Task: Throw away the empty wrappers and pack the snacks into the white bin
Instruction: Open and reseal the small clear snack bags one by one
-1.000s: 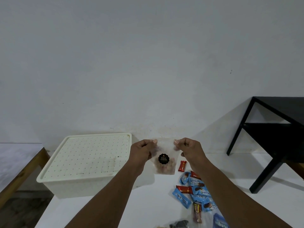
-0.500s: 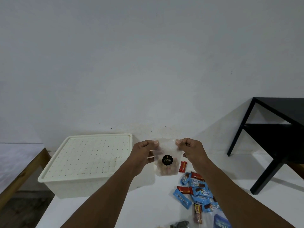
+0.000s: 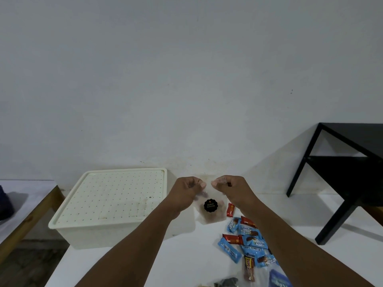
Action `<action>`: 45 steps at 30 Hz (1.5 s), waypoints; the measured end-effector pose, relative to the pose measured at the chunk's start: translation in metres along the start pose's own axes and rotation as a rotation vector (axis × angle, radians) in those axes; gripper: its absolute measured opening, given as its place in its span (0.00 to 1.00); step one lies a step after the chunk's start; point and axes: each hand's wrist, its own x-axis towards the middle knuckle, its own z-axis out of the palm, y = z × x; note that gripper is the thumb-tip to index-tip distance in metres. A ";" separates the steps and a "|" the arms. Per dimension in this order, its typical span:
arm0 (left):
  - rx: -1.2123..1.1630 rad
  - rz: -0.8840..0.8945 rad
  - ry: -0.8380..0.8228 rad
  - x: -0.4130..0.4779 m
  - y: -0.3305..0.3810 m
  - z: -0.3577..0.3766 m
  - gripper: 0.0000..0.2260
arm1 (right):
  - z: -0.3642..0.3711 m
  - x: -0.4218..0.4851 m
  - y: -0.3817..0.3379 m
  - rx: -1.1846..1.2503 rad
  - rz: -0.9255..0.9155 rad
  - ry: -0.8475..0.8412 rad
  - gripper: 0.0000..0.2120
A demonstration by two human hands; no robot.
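Observation:
A clear plastic snack bag (image 3: 210,214) with a round black label hangs above the white table (image 3: 128,264), brown snacks lying in its bottom. My left hand (image 3: 187,190) and my right hand (image 3: 230,186) each pinch a top corner of it, close together. The white bin (image 3: 107,204) stands to the left with its perforated lid on. A pile of blue and red snack packets (image 3: 248,241) lies on the table under my right forearm, and a single red packet (image 3: 230,209) lies just right of the bag.
A black side table (image 3: 350,175) stands at the right, one leg on the white table's level. A wooden-edged table (image 3: 31,216) sits at the far left. Dark wrappers (image 3: 226,282) and a blue pouch (image 3: 279,279) lie at the bottom edge. A bare wall is close behind.
My two hands have drawn closer together at the top of the clear bag, and the bag hangs a little lower and further right. The bin and packets have not moved.

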 end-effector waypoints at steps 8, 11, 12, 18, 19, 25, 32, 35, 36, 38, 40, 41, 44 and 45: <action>-0.120 -0.076 0.027 -0.002 0.002 -0.003 0.15 | -0.002 0.001 0.001 -0.022 -0.008 0.008 0.07; -0.138 -0.161 -0.019 -0.002 0.006 -0.008 0.17 | -0.004 -0.001 0.003 -0.027 -0.013 0.001 0.04; -0.120 -0.179 -0.048 -0.002 0.006 -0.009 0.16 | -0.005 -0.001 0.004 -0.078 -0.027 0.009 0.03; -0.168 -0.276 -0.146 -0.004 -0.002 -0.010 0.10 | 0.001 0.001 0.010 -0.221 -0.060 0.039 0.01; -0.184 -0.291 -0.154 -0.005 -0.003 -0.010 0.08 | 0.001 -0.001 0.009 -0.202 -0.046 0.029 0.01; -0.243 -0.289 -0.130 -0.007 -0.011 -0.002 0.06 | 0.004 -0.007 0.011 0.009 0.184 0.020 0.11; -0.253 -0.262 -0.055 -0.005 -0.018 0.015 0.07 | 0.015 -0.007 0.013 0.342 0.251 0.068 0.15; -0.301 -0.298 -0.037 -0.004 -0.018 0.017 0.06 | 0.013 -0.004 0.015 0.368 0.237 0.046 0.16; -0.305 -0.312 -0.026 -0.003 -0.018 0.017 0.05 | 0.012 -0.004 0.015 0.362 0.230 0.037 0.16; -0.284 -0.322 0.005 0.000 -0.021 0.017 0.05 | 0.012 -0.002 0.017 0.353 0.225 0.029 0.16; -0.242 -0.311 0.039 0.005 -0.024 0.018 0.05 | 0.013 0.000 0.020 0.352 0.228 0.037 0.16; -0.217 -0.301 0.058 0.008 -0.027 0.019 0.06 | 0.014 0.001 0.021 0.353 0.232 0.049 0.15; -0.147 -0.246 0.129 0.012 -0.034 0.020 0.07 | 0.015 0.006 0.028 0.368 0.270 0.103 0.13; -0.139 -0.225 0.154 0.012 -0.036 0.019 0.08 | 0.015 0.008 0.031 0.387 0.292 0.122 0.13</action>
